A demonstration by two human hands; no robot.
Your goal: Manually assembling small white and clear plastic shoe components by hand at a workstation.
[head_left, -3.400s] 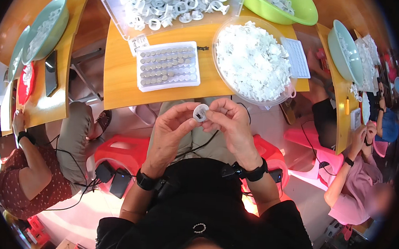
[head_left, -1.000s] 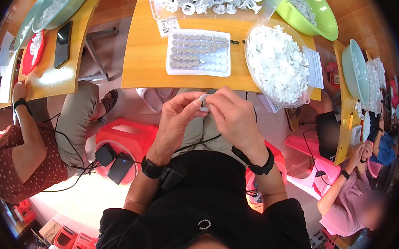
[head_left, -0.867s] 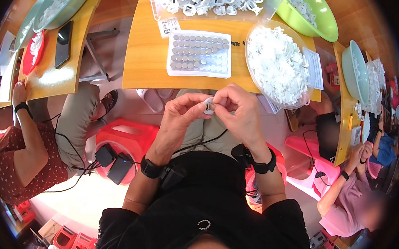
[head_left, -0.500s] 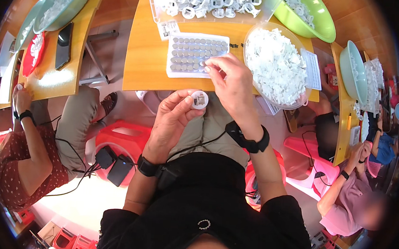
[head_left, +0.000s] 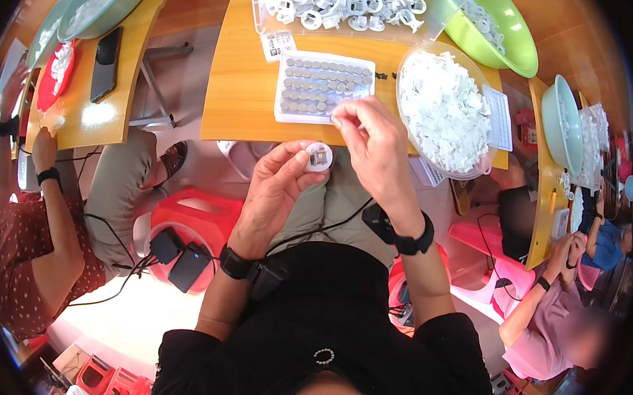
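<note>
My left hand (head_left: pixel 277 182) holds a small round white plastic housing (head_left: pixel 319 157) between thumb and fingers, its open side up. Metal contacts show inside it. My right hand (head_left: pixel 373 139) is closed in a pinch just beyond the near right corner of a white tray (head_left: pixel 279 111). What looks like a small silver button cell (head_left: pixel 335 122) is between its fingertips, mostly hidden. Rows of silver button cells (head_left: pixel 306 84) stand in the tray on the wooden table, with bare spots at the right of the nearer rows.
Behind the tray sits a clear bin (head_left: pixel 258 19) of white ring-shaped parts. To its right are a clear bowl (head_left: pixel 403 115) heaped with small white pieces and a green basin (head_left: pixel 521 54). People work at side tables; a red stool (head_left: pixel 190 218) stands left of me.
My right hand has drawn back from the tray toward me, fingers still pinched. My left hand keeps the white housing in nearly the same place. The view has shifted slightly.
</note>
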